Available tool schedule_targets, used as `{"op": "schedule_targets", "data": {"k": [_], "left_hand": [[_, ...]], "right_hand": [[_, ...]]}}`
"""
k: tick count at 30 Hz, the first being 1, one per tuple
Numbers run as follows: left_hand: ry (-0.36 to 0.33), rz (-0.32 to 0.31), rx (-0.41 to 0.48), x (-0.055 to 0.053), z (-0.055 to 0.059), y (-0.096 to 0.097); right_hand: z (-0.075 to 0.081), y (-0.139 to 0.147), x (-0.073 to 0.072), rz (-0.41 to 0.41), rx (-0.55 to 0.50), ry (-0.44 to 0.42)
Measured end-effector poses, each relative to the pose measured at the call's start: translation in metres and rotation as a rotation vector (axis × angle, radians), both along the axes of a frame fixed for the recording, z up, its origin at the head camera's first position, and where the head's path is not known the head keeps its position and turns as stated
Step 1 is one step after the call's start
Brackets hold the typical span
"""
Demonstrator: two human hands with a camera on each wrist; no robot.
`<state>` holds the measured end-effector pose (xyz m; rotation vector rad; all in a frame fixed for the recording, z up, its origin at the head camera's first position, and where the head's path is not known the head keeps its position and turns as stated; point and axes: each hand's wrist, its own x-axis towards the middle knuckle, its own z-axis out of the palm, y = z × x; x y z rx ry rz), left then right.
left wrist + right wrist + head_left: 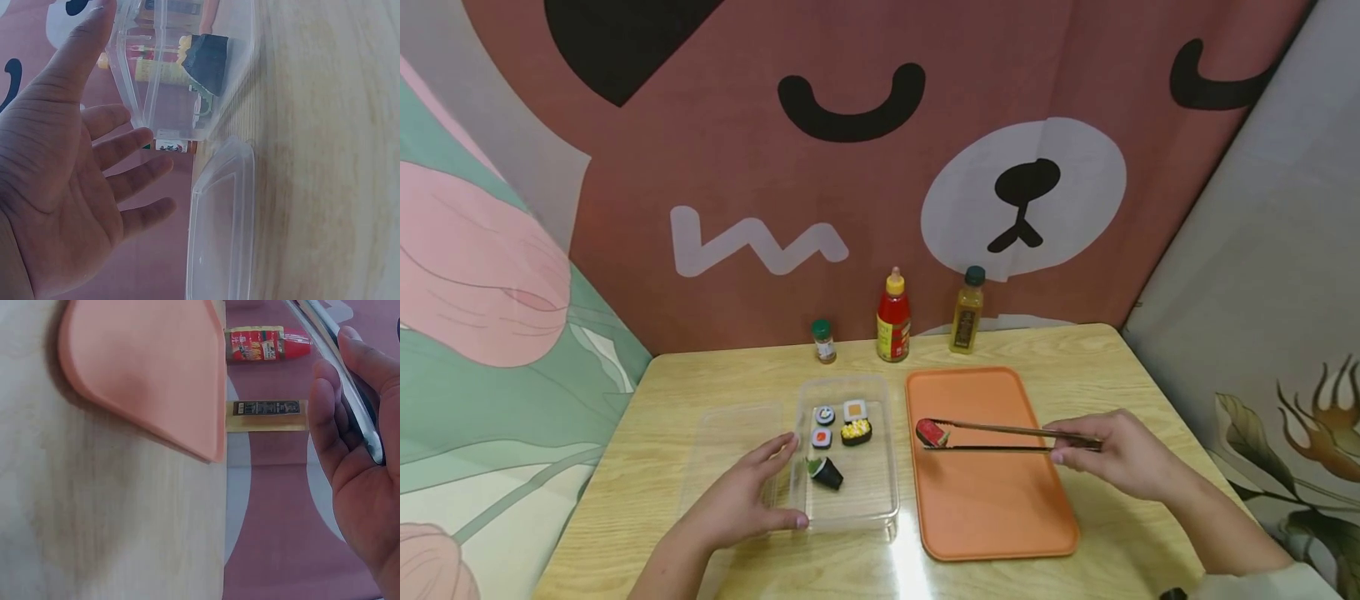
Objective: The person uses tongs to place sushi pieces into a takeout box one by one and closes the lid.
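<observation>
Head view: tongs [996,428] being gripped by right hand [1123,458], red-topped sushi [931,432] being pinched at the tips inside orange tray [992,508]'s left edge. Leftward of grip: five pieces [856,432] being held in clear container [868,492], front-right room being left; transfer seemingly being left unfinished. Far rim being flanked by spread, unladen left hand [748,492].

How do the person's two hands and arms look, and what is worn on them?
The left hand and right hand are bare: no gloves or rings show. A pale sleeve covers part of the right arm; the visible left forearm is uncovered.
</observation>
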<state>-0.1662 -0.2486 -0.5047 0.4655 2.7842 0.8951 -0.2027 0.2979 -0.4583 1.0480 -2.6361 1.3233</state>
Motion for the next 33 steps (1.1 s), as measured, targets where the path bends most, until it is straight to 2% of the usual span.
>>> {"op": "schedule_targets", "data": {"k": [6,15,21,33], "left_hand": [[-0.002,0.0,-0.001,0.0,0.001,0.0],[0.0,0.007,-0.006,0.0,0.001,0.0],[0.005,0.004,-0.002,0.0,-0.001,0.0],[-0.012,0.017,0.0,0.0,0.001,0.0]], "right_hand": [[0.008,-0.007,-0.01,0.035,0.029,-0.024],[0.011,-0.019,-0.027,0.062,0.064,-0.043],[0.015,-0.029,-0.034,0.066,0.091,-0.105],[0.019,-0.057,-0.051,0.226,0.101,-0.061]]}}
